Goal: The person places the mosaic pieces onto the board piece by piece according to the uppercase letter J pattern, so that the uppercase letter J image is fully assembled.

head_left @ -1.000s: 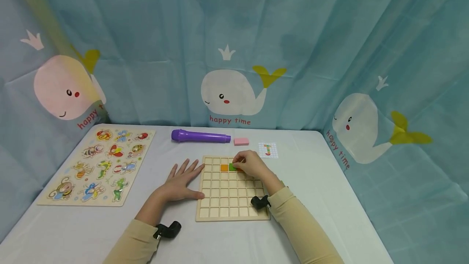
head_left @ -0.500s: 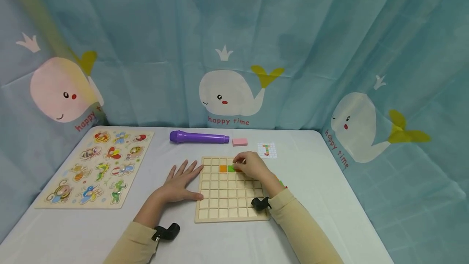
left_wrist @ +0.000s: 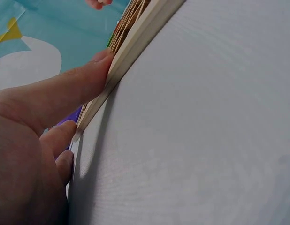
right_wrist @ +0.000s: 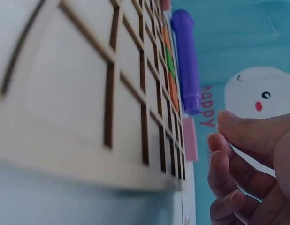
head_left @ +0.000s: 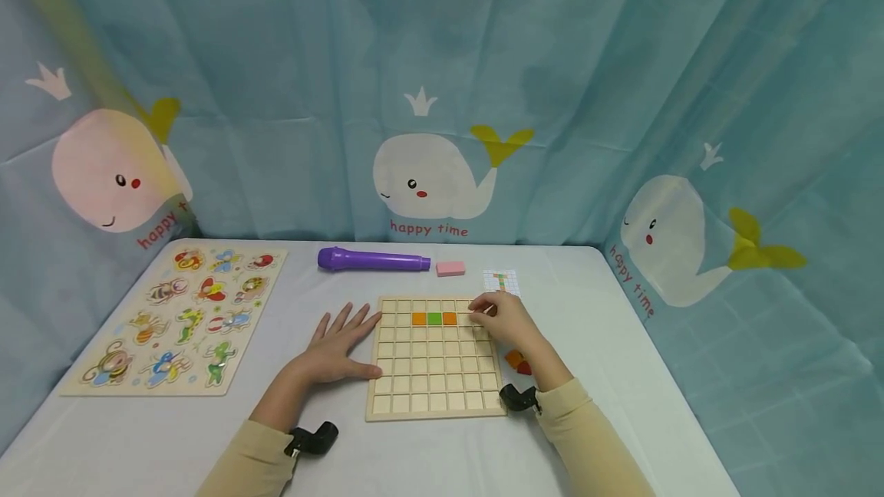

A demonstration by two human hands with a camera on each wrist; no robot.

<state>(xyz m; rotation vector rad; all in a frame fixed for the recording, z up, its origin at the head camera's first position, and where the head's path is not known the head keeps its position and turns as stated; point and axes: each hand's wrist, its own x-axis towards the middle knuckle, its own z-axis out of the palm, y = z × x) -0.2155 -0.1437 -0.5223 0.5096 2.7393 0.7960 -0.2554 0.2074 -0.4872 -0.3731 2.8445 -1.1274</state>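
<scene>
A wooden grid board (head_left: pixel 428 416) lies flat on the white table. In its second row from the far side sit an orange tile (head_left: pixel 419 319), a green tile (head_left: pixel 434 318) and another orange tile (head_left: pixel 450 318), side by side. My left hand (head_left: pixel 337 350) has its fingers spread, with the thumb and a fingertip at the board's left edge. Over the board's far right corner is my right hand (head_left: pixel 507 319); the right wrist view shows its fingers loosely bent with nothing between them. Loose tiles, including a red tile (head_left: pixel 524 367), lie partly hidden beside the right forearm.
Behind the board are a purple toy microphone (head_left: pixel 376 260), a pink block (head_left: pixel 450 268) and a pattern card (head_left: pixel 500 280) with a printed coloured shape. On the left lies an insect puzzle board (head_left: pixel 173 313). A whale-print curtain (head_left: pixel 290 98) encloses the table.
My right hand has let go of the tile and drawn back to the right, so the second orange tile shows in its square. The left hand stays at the board's edge.
</scene>
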